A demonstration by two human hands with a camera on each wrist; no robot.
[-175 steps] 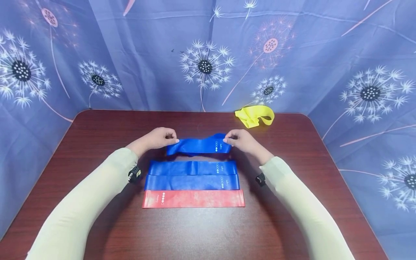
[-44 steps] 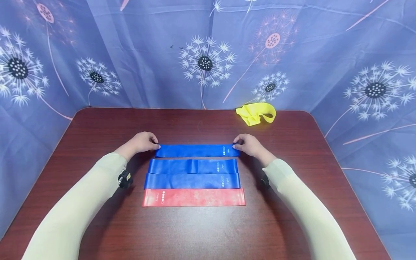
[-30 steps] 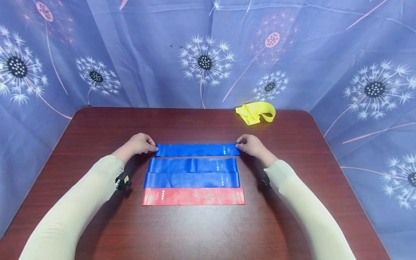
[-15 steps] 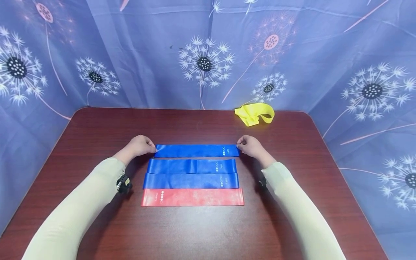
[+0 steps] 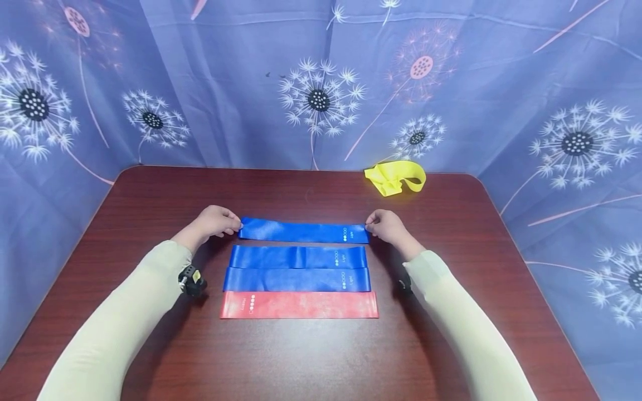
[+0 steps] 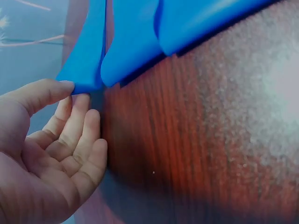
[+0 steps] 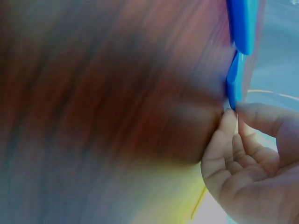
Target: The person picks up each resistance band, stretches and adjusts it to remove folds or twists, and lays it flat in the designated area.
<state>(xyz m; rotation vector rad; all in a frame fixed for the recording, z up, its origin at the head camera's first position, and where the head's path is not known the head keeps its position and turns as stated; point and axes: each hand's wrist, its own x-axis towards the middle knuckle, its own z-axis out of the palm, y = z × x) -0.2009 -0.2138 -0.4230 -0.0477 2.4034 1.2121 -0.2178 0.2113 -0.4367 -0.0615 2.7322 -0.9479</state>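
A blue resistance band (image 5: 296, 230) marked "Light" stretches between both hands. My left hand (image 5: 215, 221) pinches its left end, which is raised a little; in the left wrist view the thumb presses the corner of the blue band (image 6: 86, 70) against the fingertips. At the other end, my right hand (image 5: 386, 225) pinches the band by its edge between thumb and fingers, as the right wrist view also shows. Just nearer lie two more blue bands, the second (image 5: 296, 257) and third (image 5: 296, 279), flat and edge to edge. Below them is a red band (image 5: 311, 305) marked "Heavy".
A crumpled yellow band (image 5: 393, 177) lies at the back of the dark wooden table (image 5: 311, 356), right of centre. A blue dandelion-print curtain (image 5: 236, 83) hangs along the back and sides. Each wrist carries a small black camera.
The held blue band went from slack and bunched to pulled straight, laid behind the other bands. In the last half second its left end has lifted slightly with the left hand.
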